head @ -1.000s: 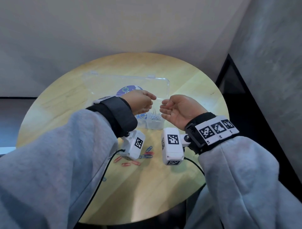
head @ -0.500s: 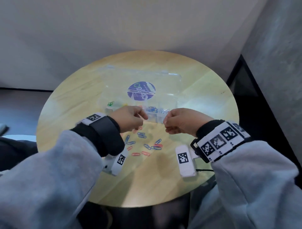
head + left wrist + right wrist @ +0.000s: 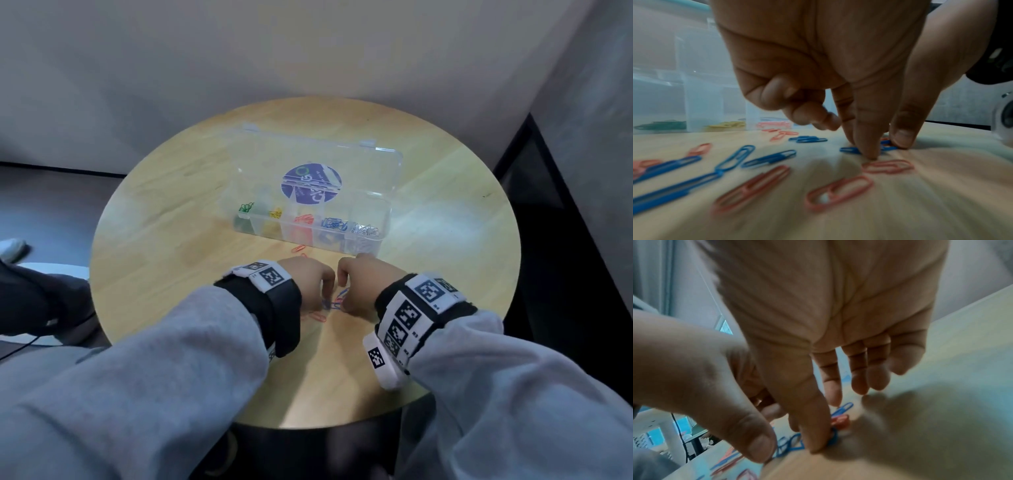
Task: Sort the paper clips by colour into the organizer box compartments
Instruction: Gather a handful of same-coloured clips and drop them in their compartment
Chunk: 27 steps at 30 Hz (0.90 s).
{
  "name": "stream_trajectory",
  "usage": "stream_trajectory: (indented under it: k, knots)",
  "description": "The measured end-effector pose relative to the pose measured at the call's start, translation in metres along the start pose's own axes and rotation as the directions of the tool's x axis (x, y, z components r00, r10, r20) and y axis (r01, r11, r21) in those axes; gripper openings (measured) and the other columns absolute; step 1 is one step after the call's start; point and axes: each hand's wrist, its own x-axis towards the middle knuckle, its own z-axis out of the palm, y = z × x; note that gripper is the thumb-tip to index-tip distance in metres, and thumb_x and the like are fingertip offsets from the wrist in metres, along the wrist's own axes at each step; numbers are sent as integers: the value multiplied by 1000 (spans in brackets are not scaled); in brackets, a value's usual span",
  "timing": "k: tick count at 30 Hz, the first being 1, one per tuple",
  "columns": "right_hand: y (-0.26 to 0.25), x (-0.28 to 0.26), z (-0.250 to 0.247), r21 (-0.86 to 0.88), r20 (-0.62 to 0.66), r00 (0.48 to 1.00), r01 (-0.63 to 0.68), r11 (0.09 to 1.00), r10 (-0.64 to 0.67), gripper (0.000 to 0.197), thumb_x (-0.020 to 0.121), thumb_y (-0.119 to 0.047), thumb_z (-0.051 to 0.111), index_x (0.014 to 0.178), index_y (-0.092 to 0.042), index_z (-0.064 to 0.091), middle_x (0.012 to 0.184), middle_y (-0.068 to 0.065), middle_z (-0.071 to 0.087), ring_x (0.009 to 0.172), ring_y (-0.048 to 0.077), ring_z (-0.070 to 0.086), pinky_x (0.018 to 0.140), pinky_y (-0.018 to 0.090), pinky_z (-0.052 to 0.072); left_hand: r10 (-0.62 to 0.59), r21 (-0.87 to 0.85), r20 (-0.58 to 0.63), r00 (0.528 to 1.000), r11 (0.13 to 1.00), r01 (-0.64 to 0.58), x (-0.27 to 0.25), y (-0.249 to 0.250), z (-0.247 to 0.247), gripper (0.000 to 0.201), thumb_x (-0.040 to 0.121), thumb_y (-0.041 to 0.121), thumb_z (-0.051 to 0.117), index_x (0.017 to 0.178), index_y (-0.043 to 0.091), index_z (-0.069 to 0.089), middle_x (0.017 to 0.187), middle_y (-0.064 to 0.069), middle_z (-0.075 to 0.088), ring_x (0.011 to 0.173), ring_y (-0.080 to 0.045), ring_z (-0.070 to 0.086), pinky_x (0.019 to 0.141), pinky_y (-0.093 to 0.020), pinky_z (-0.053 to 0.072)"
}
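The clear organizer box [image 3: 388, 209] stands open on the round table, holding green, yellow, red, blue and silver clips in separate compartments. Loose red clips [image 3: 838, 193] and blue clips [image 3: 735, 157] lie in front of it. My left hand [image 3: 323, 289] is down among them. Its thumb and index tips [image 3: 869, 152] pinch at a blue clip [image 3: 849, 150], and its other fingers are curled. My right hand [image 3: 346, 291] is right beside it with fairly straight fingers. The right thumb [image 3: 813, 443] presses on a blue clip [image 3: 833, 437] that seems linked to another.
The box lid [image 3: 359, 164] leans back behind the compartments, with a purple round sticker [image 3: 310, 185] on it. A red clip [image 3: 299, 248] lies just before the box's front wall. The wooden table [image 3: 154, 240] ends close to me; a dark gap runs along its right side.
Both hands came back from the box front towards me and dropped onto the loose clips. Their fingertips now touch blue clips on the table.
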Motion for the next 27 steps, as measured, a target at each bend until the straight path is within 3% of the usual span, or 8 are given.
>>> stream_trajectory:
  k: [3, 5, 7, 11, 15, 18, 22, 27]
  knots:
    - [-1, 2, 0, -64, 26, 999, 26, 998, -25, 17, 81, -18, 65, 96, -15, 56, 113, 8, 58, 91, 23, 56, 79, 30, 47, -13, 12, 22, 1000, 1000, 13, 1, 3, -1, 13, 80, 22, 71, 92, 22, 66, 62, 12, 53, 54, -7, 48, 48, -17, 33]
    - [-1, 3, -1, -100, 68, 998, 23, 995, -17, 16, 84, -22, 63, 95, -11, 61, 107, 9, 64, 87, 22, 57, 75, 29, 46, -38, 30, 40, 998, 999, 37, 3, 2, 0, 11, 80, 23, 70, 79, 24, 59, 67, 8, 55, 64, -13, 51, 47, -20, 30]
    - [0, 4, -1, -101, 92, 996, 0, 995, 9, 19, 85, -24, 62, 95, -9, 64, 102, 9, 68, 83, 22, 57, 72, 28, 46, -51, 24, 58, 997, 998, 50, 5, -1, 1, 24, 80, 27, 70, 67, 22, 50, 68, 6, 57, 73, -16, 52, 49, -22, 30]
    - [-2, 0, -2, -94, 116, 993, 3, 996, 8, 14, 83, -20, 57, 89, -9, 62, 90, 9, 64, 76, 22, 54, 62, 27, 44, -70, -27, 34, 997, 997, 71, 1, -8, 3, 28, 77, 25, 70, 59, 20, 50, 70, 4, 58, 72, -16, 52, 58, -23, 36]
    - [0, -5, -8, -38, 113, 993, 31, 999, -27, 9, 82, -17, 59, 75, -13, 54, 75, 3, 57, 72, 20, 51, 51, 23, 35, -79, -156, 3, 997, 985, 78, -6, -15, -2, 12, 77, 14, 59, 68, 20, 55, 71, 3, 57, 64, -15, 51, 60, -22, 40]
    - [4, -5, -8, 54, 98, 994, 40, 998, -45, 23, 79, -14, 62, 65, -19, 45, 69, -3, 51, 70, 17, 48, 50, 22, 34, -82, -302, -22, 996, 951, 72, -10, -19, -10, 21, 76, 13, 65, 62, 21, 52, 60, 6, 53, 52, -10, 46, 53, -20, 38]
    - [11, 2, -5, 150, 64, 998, 16, 988, -26, 16, 78, -14, 62, 79, -26, 52, 86, -4, 55, 76, 14, 54, 63, 25, 44, -95, -404, -51, 994, 912, 67, -11, -23, -19, 23, 76, 13, 68, 61, 21, 52, 60, 7, 53, 55, -9, 46, 57, -21, 39]
    - [19, 1, -11, 219, 95, 995, -10, 976, -11, 14, 80, -12, 59, 78, -24, 65, 68, -10, 56, 60, 4, 51, 53, 19, 41, -100, -457, -43, 994, 887, 69, -11, -22, -18, 22, 76, 10, 67, 63, 21, 53, 60, 5, 54, 56, -11, 48, 61, -22, 41]
